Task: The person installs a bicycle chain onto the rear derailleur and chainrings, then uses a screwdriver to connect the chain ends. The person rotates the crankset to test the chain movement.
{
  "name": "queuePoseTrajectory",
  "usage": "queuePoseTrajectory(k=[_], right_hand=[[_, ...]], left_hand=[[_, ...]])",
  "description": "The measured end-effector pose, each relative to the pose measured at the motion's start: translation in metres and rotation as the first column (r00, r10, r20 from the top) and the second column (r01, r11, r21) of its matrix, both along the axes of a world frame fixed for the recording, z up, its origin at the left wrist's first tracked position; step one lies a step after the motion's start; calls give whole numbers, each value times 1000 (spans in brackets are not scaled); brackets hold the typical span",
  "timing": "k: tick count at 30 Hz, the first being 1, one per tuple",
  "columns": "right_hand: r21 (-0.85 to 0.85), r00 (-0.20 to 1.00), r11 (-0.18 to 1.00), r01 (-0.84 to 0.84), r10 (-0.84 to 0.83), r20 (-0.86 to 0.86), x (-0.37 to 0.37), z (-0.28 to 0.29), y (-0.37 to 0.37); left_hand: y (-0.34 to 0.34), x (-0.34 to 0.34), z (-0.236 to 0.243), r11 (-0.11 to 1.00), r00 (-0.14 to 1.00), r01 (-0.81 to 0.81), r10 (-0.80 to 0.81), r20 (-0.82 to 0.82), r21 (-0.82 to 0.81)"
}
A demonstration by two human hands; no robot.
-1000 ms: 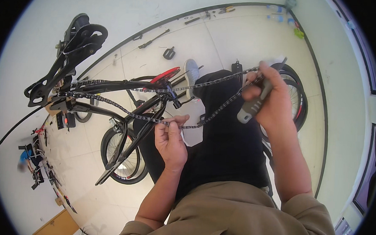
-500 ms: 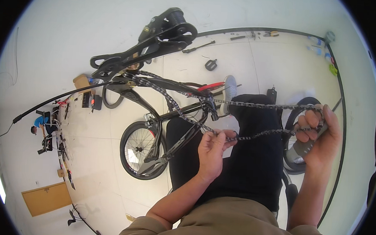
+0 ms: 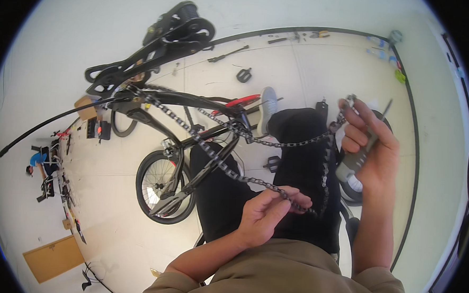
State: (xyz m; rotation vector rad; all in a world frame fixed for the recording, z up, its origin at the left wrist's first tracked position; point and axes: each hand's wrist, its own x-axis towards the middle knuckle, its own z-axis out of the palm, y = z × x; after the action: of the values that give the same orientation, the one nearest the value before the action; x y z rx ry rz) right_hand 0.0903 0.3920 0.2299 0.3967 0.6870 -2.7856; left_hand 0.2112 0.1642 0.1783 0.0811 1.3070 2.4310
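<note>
My left hand (image 3: 265,214) pinches a dark bicycle chain (image 3: 228,170) between thumb and fingers, low over my lap. My right hand (image 3: 372,146) is raised to the right, closed on a part of the same chain between thumb and fingertips. It also holds a grey-handled tool (image 3: 357,161) with a thin metal rod, gripped against the palm. Between the hands the chain hangs in a loop, and two strands run left to the rear derailleur (image 3: 163,42). That black derailleur sits at the dropout of a dark bicycle frame (image 3: 194,99).
A black pedal (image 3: 243,75), a hammer (image 3: 285,40) and pliers (image 3: 320,34) lie on the tiled floor. A spoked wheel (image 3: 164,188) stands below the frame. Farther left are a cardboard box (image 3: 86,107) and a person in blue (image 3: 38,160). Bottles (image 3: 376,53) lie along the wall.
My left hand has moved down with the chain, and my right hand has shifted up and left. The chain between them now hangs slacker. The whole view has shifted slightly.
</note>
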Motion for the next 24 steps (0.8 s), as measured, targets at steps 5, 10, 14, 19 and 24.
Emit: queuePoseTrajectory(k=[5, 10, 14, 19, 24], right_hand=[[-90, 997, 996, 29, -23, 71, -3, -2, 1], [-126, 995, 987, 102, -100, 20, 1, 7, 7], [53, 989, 988, 147, -147, 6, 8, 20, 19], [403, 992, 909, 104, -126, 29, 8, 33, 31], [497, 999, 867, 34, -26, -22, 11, 29, 55]], left_hand=[[4, -5, 23, 975, 996, 47, -61, 59, 217], [14, -12, 8, 990, 998, -60, 55, 42, 126], [16, -21, 0, 975, 974, -212, 206, 97, 62], [13, -44, 3, 913, 915, -403, 402, 32, 69], [2, -72, 18, 825, 848, -529, 523, 88, 199]])
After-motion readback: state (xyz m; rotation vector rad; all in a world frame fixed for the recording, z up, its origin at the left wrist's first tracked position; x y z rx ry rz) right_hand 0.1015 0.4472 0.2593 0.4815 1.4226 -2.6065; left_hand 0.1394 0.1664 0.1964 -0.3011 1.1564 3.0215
